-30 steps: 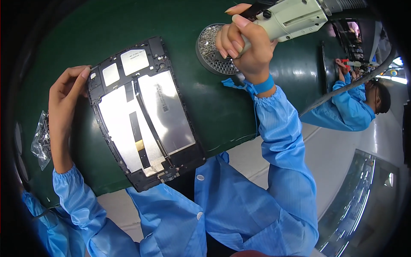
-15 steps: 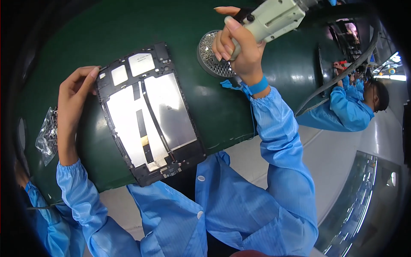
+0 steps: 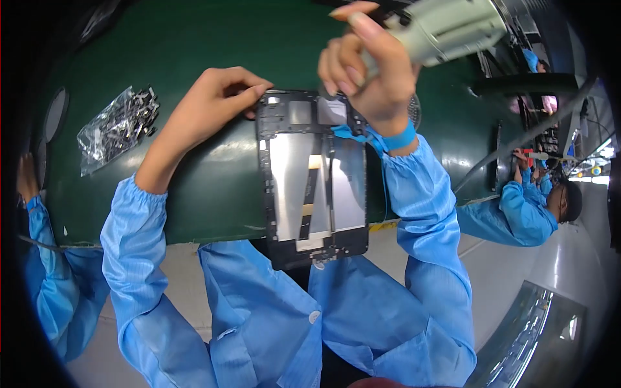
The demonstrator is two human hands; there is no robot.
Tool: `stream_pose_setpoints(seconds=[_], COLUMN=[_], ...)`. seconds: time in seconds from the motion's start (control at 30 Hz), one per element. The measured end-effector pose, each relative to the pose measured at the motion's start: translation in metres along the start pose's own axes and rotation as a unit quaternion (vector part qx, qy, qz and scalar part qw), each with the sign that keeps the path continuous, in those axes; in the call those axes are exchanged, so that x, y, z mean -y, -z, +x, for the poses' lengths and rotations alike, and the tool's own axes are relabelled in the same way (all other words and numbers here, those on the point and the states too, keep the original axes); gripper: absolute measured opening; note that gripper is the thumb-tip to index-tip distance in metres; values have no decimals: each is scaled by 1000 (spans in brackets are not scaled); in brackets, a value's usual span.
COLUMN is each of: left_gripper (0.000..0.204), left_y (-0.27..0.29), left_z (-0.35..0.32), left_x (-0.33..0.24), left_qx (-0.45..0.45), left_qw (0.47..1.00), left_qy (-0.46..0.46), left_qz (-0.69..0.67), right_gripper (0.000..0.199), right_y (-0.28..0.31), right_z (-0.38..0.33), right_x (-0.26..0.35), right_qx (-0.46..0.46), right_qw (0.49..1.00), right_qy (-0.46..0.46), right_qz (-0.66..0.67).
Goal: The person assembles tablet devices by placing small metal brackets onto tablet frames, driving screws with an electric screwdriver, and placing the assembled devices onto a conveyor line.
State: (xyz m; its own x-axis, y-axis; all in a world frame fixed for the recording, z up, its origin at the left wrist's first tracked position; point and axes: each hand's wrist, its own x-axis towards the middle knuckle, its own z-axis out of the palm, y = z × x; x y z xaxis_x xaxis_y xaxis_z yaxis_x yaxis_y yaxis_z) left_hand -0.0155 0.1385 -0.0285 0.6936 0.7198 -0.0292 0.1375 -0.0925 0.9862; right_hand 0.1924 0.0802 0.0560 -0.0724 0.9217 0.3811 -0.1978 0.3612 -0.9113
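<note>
Black, flat, rectangular tablet body with silver panels [image 3: 318, 187] sits at the front edge of the dark green tabletop [image 3: 213, 200], its lower end jutting past; the left hand [image 3: 218, 97] pinches its upper left corner. The right hand [image 3: 381, 77] is wrapped around a pale green-grey handheld tool [image 3: 449, 29] near the upper right corner; a clear plastic bag of small metallic parts [image 3: 121, 126] lies further left

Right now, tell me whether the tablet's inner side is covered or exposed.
Exposed: on the tablet, the silvery plate and a dark strip along it lie in plain view.
</note>
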Motion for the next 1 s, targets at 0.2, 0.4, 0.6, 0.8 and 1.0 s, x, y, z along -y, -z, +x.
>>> stream_pose_setpoints(seconds=[0.2,0.4,0.6,0.8,1.0], left_gripper=[25,23,24,24,24], left_y=[-2,0,-1,-1,-2], left_z=[-2,-4,-2,-1,-2], left_x=[0,1,10,12,12], left_qx=[-12,6,8,12,5], left_qw=[999,997,997,998,998], left_qy=[20,3,-5,-8,-6], left_qz=[-45,-81,-74,-67,-61], right_gripper=[15,19,21,22,22], right_y=[-42,-33,-34,-33,-38], right_z=[8,9,9,9,8], right_x=[-31,-52,-53,-54,-52], right_qx=[-10,0,5,4,-1], right_qw=[996,988,991,992,995], right_qy=[-73,-90,-54,-52,-41], right_qz=[59,124,122,114,95])
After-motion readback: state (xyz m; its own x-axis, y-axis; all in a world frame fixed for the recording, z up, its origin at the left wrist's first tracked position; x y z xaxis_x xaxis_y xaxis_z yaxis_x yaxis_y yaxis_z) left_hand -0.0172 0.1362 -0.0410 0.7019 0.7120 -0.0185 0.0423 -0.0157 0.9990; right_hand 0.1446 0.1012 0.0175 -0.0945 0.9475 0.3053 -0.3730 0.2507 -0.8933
